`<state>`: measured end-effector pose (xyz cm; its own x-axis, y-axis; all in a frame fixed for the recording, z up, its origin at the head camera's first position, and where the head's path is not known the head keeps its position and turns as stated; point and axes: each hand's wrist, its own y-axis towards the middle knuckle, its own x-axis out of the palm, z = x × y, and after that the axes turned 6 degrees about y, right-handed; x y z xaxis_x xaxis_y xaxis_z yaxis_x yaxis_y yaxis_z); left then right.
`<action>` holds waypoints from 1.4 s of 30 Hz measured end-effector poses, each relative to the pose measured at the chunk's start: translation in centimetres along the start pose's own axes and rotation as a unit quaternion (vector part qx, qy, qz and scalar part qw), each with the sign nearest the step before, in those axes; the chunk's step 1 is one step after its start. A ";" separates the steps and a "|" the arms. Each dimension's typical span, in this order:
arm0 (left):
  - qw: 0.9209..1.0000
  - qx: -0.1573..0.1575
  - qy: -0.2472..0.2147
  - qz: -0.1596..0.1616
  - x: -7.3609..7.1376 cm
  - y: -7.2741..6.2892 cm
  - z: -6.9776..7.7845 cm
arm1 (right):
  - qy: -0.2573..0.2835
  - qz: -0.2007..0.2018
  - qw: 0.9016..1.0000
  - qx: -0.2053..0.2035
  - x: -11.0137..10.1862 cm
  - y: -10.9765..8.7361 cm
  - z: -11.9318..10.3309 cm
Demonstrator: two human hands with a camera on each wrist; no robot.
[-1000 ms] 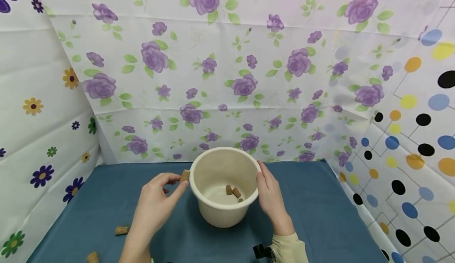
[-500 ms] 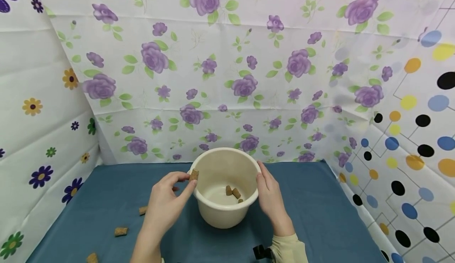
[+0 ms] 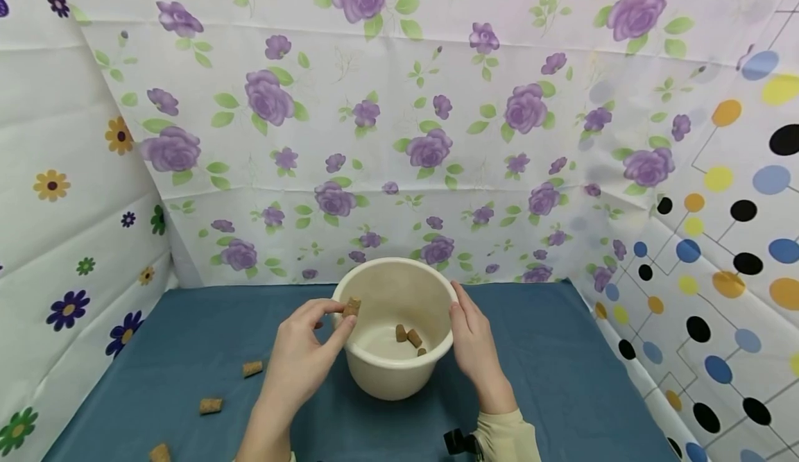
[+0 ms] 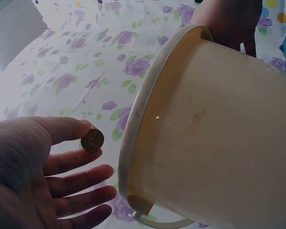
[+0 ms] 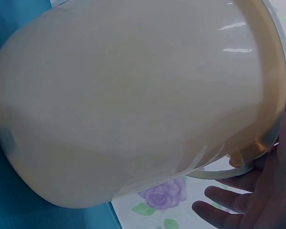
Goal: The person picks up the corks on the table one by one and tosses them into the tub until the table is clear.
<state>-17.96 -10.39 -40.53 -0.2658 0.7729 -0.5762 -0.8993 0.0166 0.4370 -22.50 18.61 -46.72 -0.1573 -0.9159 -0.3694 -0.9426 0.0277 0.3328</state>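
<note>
A cream plastic bucket [image 3: 390,382] stands upright on the blue cloth, its mouth tipped toward me in the head view. My left hand [image 3: 304,347] pinches a brown cork [image 3: 352,306] between thumb and index finger at the bucket's left rim; the other fingers are spread in the left wrist view, where the cork [image 4: 92,140] shows its round end just outside the rim. With thumb and fingers, my right hand [image 3: 477,340] holds the right rim, and the handle [image 5: 219,174] runs by its fingers in the right wrist view. Inside lie 3 corks [image 3: 414,338], one partly hidden by the front wall.
Left of the bucket, 3 more corks lie apart on the blue cloth [image 3: 549,379]: a far one [image 3: 252,369], a middle one [image 3: 210,406] and a near one [image 3: 159,453]. Flowered sheeting [image 3: 374,150] rises behind the table, and patterned sheets flank it.
The left hand has carried its cork rightward from outside the bucket to overlap the left rim. A cork hidden behind the left arm now shows. The right hand and bucket stay put.
</note>
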 end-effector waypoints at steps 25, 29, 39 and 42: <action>0.999 0.040 -0.007 0.009 2.2 0.5 0.2 | 0.000 0.002 1.000 -0.001 0.0 -0.1 -0.1; 0.999 0.051 -0.007 0.012 2.4 0.5 0.2 | 0.000 0.002 1.000 -0.004 0.0 -0.1 -0.1; 0.999 0.053 0.005 0.003 2.7 0.6 0.1 | 0.000 0.003 1.000 -0.005 0.0 -0.1 0.0; 0.999 0.053 0.009 0.001 2.8 0.6 0.1 | 0.002 0.003 1.000 -0.006 0.0 -0.1 0.0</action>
<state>-19.21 -8.15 -41.74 -0.2742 0.7614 -0.5875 -0.8573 0.0833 0.5081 -22.41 18.63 -46.73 -0.1613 -0.9170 -0.3648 -0.9383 0.0279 0.3446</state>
